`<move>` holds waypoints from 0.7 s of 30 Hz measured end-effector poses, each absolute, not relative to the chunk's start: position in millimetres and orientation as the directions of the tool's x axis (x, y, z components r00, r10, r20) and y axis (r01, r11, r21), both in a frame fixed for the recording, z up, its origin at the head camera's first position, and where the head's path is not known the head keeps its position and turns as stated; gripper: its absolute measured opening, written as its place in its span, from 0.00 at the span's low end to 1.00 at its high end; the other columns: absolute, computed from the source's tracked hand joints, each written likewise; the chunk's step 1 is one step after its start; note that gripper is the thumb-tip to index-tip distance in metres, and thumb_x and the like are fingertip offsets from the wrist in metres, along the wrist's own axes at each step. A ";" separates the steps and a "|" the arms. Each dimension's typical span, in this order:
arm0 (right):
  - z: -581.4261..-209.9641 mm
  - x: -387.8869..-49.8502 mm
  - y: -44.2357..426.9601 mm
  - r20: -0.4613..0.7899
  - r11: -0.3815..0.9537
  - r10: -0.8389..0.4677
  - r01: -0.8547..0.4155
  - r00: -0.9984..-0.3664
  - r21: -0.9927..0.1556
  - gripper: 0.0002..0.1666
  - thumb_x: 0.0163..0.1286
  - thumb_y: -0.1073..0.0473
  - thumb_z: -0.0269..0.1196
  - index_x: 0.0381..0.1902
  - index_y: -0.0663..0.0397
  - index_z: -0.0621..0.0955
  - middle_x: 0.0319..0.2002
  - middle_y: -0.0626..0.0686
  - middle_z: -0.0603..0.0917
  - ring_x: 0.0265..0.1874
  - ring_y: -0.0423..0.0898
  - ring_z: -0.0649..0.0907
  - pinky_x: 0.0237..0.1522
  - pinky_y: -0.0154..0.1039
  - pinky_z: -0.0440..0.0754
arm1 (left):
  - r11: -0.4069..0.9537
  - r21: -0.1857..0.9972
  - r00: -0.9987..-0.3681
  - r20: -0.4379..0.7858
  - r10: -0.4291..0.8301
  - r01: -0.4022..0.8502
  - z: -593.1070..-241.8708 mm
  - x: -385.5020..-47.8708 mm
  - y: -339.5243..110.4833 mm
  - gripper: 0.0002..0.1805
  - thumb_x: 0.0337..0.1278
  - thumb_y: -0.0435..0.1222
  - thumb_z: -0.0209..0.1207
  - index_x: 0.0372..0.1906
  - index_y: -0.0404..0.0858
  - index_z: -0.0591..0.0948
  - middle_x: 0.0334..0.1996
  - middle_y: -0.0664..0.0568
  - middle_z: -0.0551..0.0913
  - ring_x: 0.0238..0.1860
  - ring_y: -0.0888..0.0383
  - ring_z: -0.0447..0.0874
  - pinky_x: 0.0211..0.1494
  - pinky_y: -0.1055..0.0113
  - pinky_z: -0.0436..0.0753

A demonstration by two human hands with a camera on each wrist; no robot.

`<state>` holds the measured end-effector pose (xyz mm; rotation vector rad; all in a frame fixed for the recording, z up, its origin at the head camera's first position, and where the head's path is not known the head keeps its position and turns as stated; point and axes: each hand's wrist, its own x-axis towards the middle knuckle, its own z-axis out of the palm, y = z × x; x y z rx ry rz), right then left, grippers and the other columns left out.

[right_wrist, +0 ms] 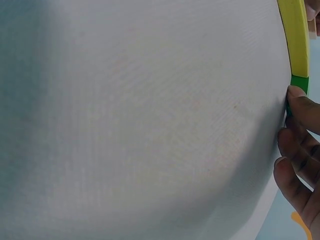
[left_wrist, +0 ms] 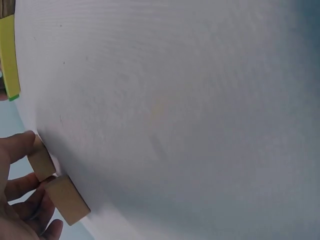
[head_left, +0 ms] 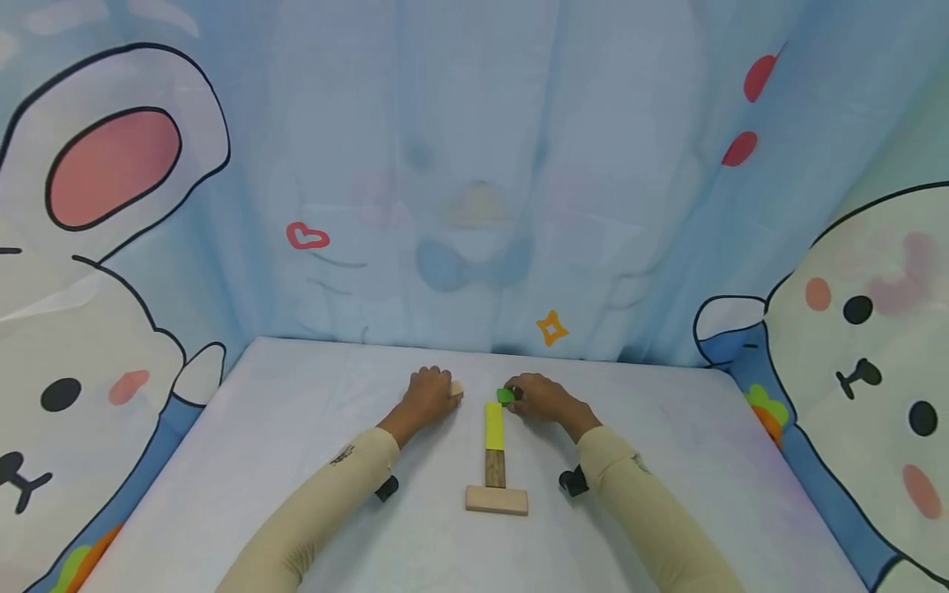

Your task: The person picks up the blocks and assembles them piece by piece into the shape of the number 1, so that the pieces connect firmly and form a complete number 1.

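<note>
My left hand [head_left: 430,395] grips plain wooden blocks at the far part of the table. Its wrist view shows two of them, a small block [left_wrist: 41,161] by the thumb and another block [left_wrist: 67,200] against the other fingers. Across from it, my right hand [head_left: 544,395] pinches a green block [head_left: 506,396] at the far end of a yellow block [head_left: 494,426]. A dark brown wooden block [head_left: 494,468] continues the line toward me. Crosswise at the near end lies a pale wooden block [head_left: 497,500]. My right fingers partly hide the green block.
A white cloth covers the table [head_left: 311,428]. Behind it hangs a light blue curtain [head_left: 474,123] with cartoon animals, which also flank both sides. Small black devices sit under the left wrist [head_left: 386,489] and the right wrist [head_left: 574,482].
</note>
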<state>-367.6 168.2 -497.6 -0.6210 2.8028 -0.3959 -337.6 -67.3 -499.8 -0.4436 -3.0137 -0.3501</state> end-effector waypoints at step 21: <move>-495.5 -366.1 165.6 -0.191 0.880 -0.427 -0.358 -0.884 -0.312 0.22 0.68 0.56 0.69 0.58 0.57 0.81 0.44 0.52 0.84 0.42 0.46 0.79 0.50 0.48 0.80 | 0.930 0.259 -0.963 0.124 0.237 0.262 -504.6 -336.9 -66.2 0.18 0.62 0.44 0.67 0.47 0.33 0.84 0.33 0.46 0.83 0.34 0.53 0.77 0.41 0.57 0.74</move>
